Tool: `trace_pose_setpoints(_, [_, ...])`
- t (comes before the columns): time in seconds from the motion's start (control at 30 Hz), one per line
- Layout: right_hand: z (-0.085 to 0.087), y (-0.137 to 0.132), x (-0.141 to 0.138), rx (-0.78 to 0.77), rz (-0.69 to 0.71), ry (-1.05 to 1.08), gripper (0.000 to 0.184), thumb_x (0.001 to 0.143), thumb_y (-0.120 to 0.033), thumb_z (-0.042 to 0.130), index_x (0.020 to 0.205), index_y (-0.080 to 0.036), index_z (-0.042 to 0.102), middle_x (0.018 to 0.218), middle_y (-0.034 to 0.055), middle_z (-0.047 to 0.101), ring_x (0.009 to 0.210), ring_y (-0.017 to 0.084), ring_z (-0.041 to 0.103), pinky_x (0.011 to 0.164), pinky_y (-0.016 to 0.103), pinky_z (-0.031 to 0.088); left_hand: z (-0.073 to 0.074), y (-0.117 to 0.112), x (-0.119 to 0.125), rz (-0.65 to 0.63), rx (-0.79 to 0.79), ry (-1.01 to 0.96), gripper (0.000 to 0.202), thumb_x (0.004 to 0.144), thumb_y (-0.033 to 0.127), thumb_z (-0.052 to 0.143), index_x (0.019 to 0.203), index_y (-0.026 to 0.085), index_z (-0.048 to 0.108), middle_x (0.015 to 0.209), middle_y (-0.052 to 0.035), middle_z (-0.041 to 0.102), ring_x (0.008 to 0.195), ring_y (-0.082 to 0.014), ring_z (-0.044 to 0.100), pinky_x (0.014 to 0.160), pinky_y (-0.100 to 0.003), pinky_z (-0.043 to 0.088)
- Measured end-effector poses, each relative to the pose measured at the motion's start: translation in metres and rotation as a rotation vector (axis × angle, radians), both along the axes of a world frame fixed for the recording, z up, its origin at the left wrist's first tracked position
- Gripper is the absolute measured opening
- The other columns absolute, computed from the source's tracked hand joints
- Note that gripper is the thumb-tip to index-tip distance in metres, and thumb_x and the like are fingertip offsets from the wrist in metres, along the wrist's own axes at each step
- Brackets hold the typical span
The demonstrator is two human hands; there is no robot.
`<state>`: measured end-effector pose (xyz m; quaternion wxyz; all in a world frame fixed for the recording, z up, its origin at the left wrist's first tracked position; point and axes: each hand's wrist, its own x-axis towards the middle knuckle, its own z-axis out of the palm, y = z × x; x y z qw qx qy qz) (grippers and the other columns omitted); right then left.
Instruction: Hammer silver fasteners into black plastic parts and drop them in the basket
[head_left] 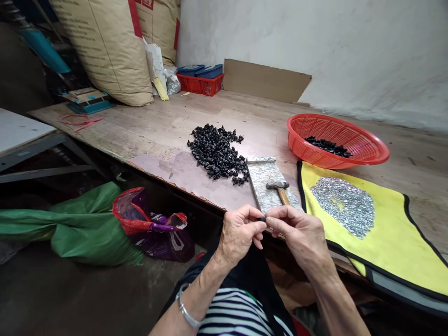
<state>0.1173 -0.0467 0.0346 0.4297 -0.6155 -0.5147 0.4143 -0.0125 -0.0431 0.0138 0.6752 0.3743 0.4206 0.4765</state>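
Observation:
My left hand [241, 233] pinches a small black part [263, 219] between thumb and fingertips, just over the table's front edge. From the other side, my right hand [301, 235] closes its fingertips at the same spot; whether it grips the black part or a tiny metal piece is hidden. Right behind my hands lies a scuffed metal plate [261, 175], with a hammer [278, 185] resting on it, wooden handle toward me. A heap of small black parts [217, 151] is left of the plate. Small silver metal pieces [345, 205] are spread on a yellow cloth [395, 233] at right.
A red plastic basket [371, 148] holding more black parts stands behind the cloth. Large paper sacks [105, 46], a red crate [201, 85] with blue boxes and a cardboard sheet [262, 79] line the back. Below the table edge are green [91, 228] and purple bags [164, 240].

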Motion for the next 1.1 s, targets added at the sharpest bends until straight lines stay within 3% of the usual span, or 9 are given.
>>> trace_pose_setpoints(0.13, [0.007, 0.002, 0.007, -0.201, 0.092, 0.190, 0.022, 0.058, -0.032, 0.073, 0.063, -0.014, 0.061, 0.055, 0.0012, 0.061, 0.044, 0.010, 0.051, 0.043, 0.022, 0.041, 0.000, -0.001, -0.002, -0.056, 0.015, -0.056, 0.011, 0.061, 0.016, 0.064, 0.070, 0.012, 0.063, 0.050, 0.0004, 0.059, 0.039, -0.0089, 0.050, 0.034, -0.020, 0.045])
trace_pose_setpoints(0.27, [0.007, 0.001, 0.011, -0.261, 0.142, 0.330, 0.020, 0.058, -0.028, 0.074, 0.058, -0.014, 0.060, 0.051, 0.0016, 0.061, 0.042, 0.010, 0.052, 0.043, 0.022, 0.041, -0.007, 0.000, -0.004, -0.114, 0.027, -0.160, 0.014, 0.061, 0.016, 0.068, 0.072, 0.012, 0.061, 0.047, 0.0021, 0.057, 0.035, -0.0095, 0.050, 0.032, -0.020, 0.045])
trace_pose_setpoints(0.4, [0.002, -0.001, 0.010, -0.292, 0.093, 0.449, 0.019, 0.057, -0.025, 0.075, 0.055, -0.014, 0.059, 0.047, 0.0009, 0.059, 0.039, 0.010, 0.051, 0.041, 0.021, 0.041, -0.011, -0.001, 0.000, -0.094, -0.001, -0.260, 0.018, 0.060, 0.018, 0.071, 0.070, 0.012, 0.058, 0.052, 0.0013, 0.058, 0.034, -0.0100, 0.050, 0.029, -0.022, 0.045])
trace_pose_setpoints(0.6, [-0.001, -0.004, 0.005, -0.193, -0.095, 0.492, 0.017, 0.051, -0.022, 0.076, 0.054, -0.013, 0.062, 0.049, 0.0001, 0.058, 0.040, 0.010, 0.051, 0.039, 0.022, 0.041, -0.005, -0.005, 0.008, -0.038, -0.047, -0.268, 0.019, 0.061, 0.020, 0.072, 0.073, 0.010, 0.060, 0.054, -0.0007, 0.060, 0.037, -0.0107, 0.052, 0.032, -0.023, 0.048])
trace_pose_setpoints(0.77, [-0.003, -0.005, 0.003, -0.189, -0.114, 0.507, 0.020, 0.049, -0.023, 0.077, 0.054, -0.014, 0.060, 0.048, -0.0004, 0.057, 0.040, 0.010, 0.050, 0.038, 0.021, 0.041, -0.004, -0.003, 0.012, -0.002, -0.098, -0.259, 0.016, 0.059, 0.018, 0.071, 0.066, 0.010, 0.059, 0.050, -0.0005, 0.059, 0.035, -0.0095, 0.050, 0.030, -0.022, 0.046])
trace_pose_setpoints(0.97, [0.001, -0.006, 0.017, -0.174, -0.114, 0.327, 0.031, 0.055, -0.035, 0.077, 0.072, -0.013, 0.064, 0.056, 0.0017, 0.061, 0.048, 0.012, 0.055, 0.044, 0.024, 0.045, 0.000, 0.007, 0.013, -0.006, -0.141, -0.292, 0.022, 0.056, 0.018, 0.073, 0.069, 0.010, 0.056, 0.051, -0.0007, 0.060, 0.035, -0.0093, 0.050, 0.031, -0.023, 0.047])
trace_pose_setpoints(1.1, [0.005, -0.009, 0.034, -0.058, -0.142, -0.159, 0.027, 0.067, -0.043, 0.066, 0.074, -0.017, 0.064, 0.055, 0.0008, 0.058, 0.046, 0.012, 0.050, 0.043, 0.024, 0.039, 0.000, 0.016, 0.009, 0.017, -0.148, -0.282, 0.025, 0.055, 0.019, 0.074, 0.069, 0.011, 0.054, 0.052, 0.0002, 0.059, 0.036, -0.0084, 0.049, 0.030, -0.022, 0.046])
